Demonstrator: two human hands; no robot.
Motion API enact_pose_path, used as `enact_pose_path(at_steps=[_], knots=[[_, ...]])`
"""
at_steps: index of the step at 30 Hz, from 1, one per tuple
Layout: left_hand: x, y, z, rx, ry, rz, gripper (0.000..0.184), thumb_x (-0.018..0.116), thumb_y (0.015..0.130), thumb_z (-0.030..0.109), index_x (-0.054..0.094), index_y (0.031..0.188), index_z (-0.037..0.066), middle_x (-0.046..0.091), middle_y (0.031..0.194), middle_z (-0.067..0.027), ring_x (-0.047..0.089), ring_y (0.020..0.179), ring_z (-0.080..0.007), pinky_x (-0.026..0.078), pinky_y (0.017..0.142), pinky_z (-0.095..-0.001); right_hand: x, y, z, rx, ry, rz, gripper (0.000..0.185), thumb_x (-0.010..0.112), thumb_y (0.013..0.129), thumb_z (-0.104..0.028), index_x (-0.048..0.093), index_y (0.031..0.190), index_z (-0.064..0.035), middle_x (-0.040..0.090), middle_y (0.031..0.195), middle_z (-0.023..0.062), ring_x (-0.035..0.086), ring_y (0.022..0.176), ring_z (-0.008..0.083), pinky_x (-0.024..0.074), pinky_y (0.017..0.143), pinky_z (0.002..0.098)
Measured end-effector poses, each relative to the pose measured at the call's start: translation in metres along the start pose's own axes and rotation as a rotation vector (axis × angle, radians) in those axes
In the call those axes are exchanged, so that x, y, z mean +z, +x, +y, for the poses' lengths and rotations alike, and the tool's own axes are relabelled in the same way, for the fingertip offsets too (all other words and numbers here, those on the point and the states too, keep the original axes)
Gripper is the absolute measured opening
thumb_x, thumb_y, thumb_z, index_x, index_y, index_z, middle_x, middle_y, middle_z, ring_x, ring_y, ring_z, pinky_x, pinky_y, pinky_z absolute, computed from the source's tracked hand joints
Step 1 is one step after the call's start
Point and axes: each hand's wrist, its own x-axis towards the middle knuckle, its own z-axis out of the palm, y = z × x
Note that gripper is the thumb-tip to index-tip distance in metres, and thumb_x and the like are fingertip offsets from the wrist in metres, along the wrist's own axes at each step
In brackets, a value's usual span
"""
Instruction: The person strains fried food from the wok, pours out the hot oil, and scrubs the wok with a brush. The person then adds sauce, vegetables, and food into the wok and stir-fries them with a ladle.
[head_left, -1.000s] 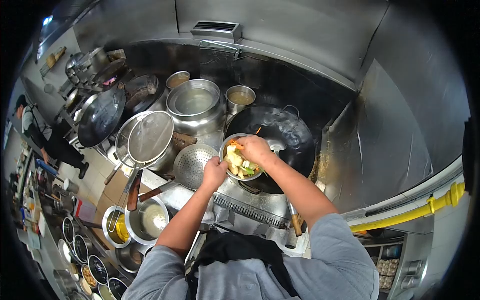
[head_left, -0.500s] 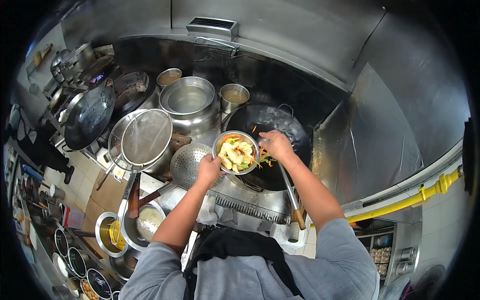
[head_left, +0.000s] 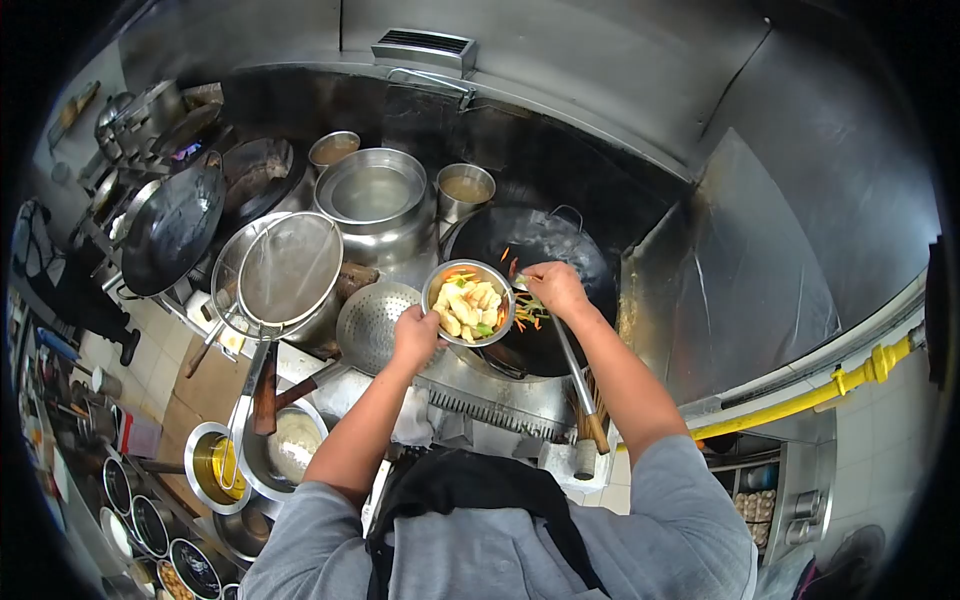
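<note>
My left hand (head_left: 415,340) grips the left rim of a small metal bowl (head_left: 431,322). Pale yellow food pieces (head_left: 465,305) fill the bowl, with orange and green vegetable strips among them. To the right of the bowl, my right hand (head_left: 557,289) is closed in a pinch over the wok (head_left: 575,245). A small pale green piece of vegetable (head_left: 520,283) shows at its fingertips. Orange and green vegetable strips (head_left: 530,312) lie in the wok below. A long-handled tool (head_left: 572,365) with a wooden grip leans in the wok; its head is hidden.
Left of the bowl lies a perforated ladle (head_left: 375,325). Beyond it stand a large metal pot (head_left: 372,220) and a smaller pot (head_left: 466,190). Mesh strainers (head_left: 290,270) rest at left, above a bowl of yellow liquid (head_left: 205,470). A yellow pipe (head_left: 800,405) runs at right.
My right fingers have drawn together into a pinch and shifted slightly over the wok. The bowl stays in my left hand, almost unmoved.
</note>
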Motion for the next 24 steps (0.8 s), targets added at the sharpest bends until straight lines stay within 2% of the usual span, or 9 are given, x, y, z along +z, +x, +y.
enact_pose_path(at_steps=[3,6,10,13,16,19,21,23,24], knots=[[-0.001,-0.003,0.01,-0.006,-0.006,-0.002,0.02,0.051,0.084,0.012,0.057,0.085,-0.007,0.063,0.078,-0.0141,0.064,0.064,-0.0202,0.056,0.05,-0.0314,0.003,-0.005,-0.003,-0.051,-0.114,-0.059,0.034,0.07,0.072,-0.016,0.068,0.104,-0.008,0.065,0.104,0.0139,0.064,0.092,0.0281,0.0495,0.083,0.0347],[-0.002,-0.001,0.007,-0.007,0.069,0.029,0.02,0.052,0.084,0.012,0.057,0.084,-0.007,0.063,0.076,-0.0141,0.064,0.062,-0.0197,0.055,0.049,-0.0308,0.014,-0.008,-0.015,-0.205,-0.112,0.073,0.031,0.065,0.07,-0.013,0.069,0.101,-0.0119,0.062,0.086,0.013,0.061,0.089,0.0291,0.0494,0.081,0.0364],[0.005,0.003,0.001,0.055,0.138,0.002,0.02,0.053,0.084,0.013,0.057,0.083,-0.007,0.062,0.074,-0.014,0.063,0.059,-0.0185,0.055,0.048,-0.0307,0.027,-0.011,-0.036,-0.041,-0.407,-0.139,0.029,0.067,0.069,-0.022,0.068,0.095,-0.0107,0.063,0.092,0.0135,0.06,0.095,0.0287,0.0493,0.082,0.0382],[0.008,-0.002,0.005,0.027,0.115,-0.016,0.018,0.053,0.083,0.012,0.056,0.083,-0.006,0.06,0.074,-0.0121,0.062,0.06,-0.0186,0.056,0.051,-0.0322,0.027,-0.003,-0.035,0.011,-0.465,-0.185,0.021,0.063,0.07,-0.017,0.067,0.089,-0.0091,0.065,0.093,0.0148,0.062,0.093,0.0302,0.0502,0.079,0.0408],[0.014,-0.002,0.003,-0.001,0.046,-0.021,0.016,0.053,0.083,0.011,0.056,0.083,-0.005,0.058,0.074,-0.0103,0.061,0.064,-0.0194,0.057,0.055,-0.0341,0.021,-0.004,-0.038,0.017,-0.422,-0.081,0.017,0.055,0.075,-0.011,0.066,0.087,-0.0065,0.065,0.091,0.0189,0.064,0.082,0.0344,0.0527,0.071,0.0426],[0.01,0.0,-0.002,0.012,0.015,0.029,0.019,0.052,0.083,0.011,0.056,0.085,-0.007,0.06,0.074,-0.013,0.062,0.06,-0.0194,0.056,0.051,-0.0323,0.016,-0.002,-0.018,0.035,-0.257,0.17,0.016,0.057,0.074,-0.012,0.066,0.085,-0.0064,0.064,0.089,0.0191,0.065,0.078,0.0353,0.0523,0.07,0.0437],[0.004,0.0,-0.005,0.021,0.015,0.057,0.022,0.052,0.083,0.012,0.057,0.087,-0.009,0.063,0.074,-0.0154,0.062,0.057,-0.0189,0.054,0.047,-0.0303,0.021,-0.003,-0.008,0.094,-0.324,0.146,0.017,0.059,0.073,-0.014,0.068,0.086,-0.0078,0.064,0.085,0.0176,0.064,0.079,0.0335,0.0516,0.071,0.0428],[0.001,-0.003,-0.001,0.031,0.087,0.064,0.023,0.052,0.083,0.012,0.058,0.09,-0.01,0.064,0.074,-0.0155,0.062,0.056,-0.0188,0.054,0.048,-0.0299,0.021,-0.016,-0.014,-0.207,-0.222,0.276,0.018,0.063,0.071,-0.019,0.07,0.085,-0.0099,0.064,0.079,0.0164,0.062,0.081,0.0315,0.0511,0.073,0.0414],[0.003,-0.001,-0.001,0.031,0.086,0.062,0.023,0.052,0.083,0.012,0.058,0.09,-0.01,0.064,0.074,-0.0155,0.062,0.056,-0.0188,0.054,0.048,-0.0299,0.024,-0.017,-0.02,-0.168,-0.163,0.136,0.018,0.066,0.069,-0.023,0.072,0.083,-0.0128,0.064,0.075,0.0156,0.061,0.083,0.0297,0.0509,0.075,0.0398]])
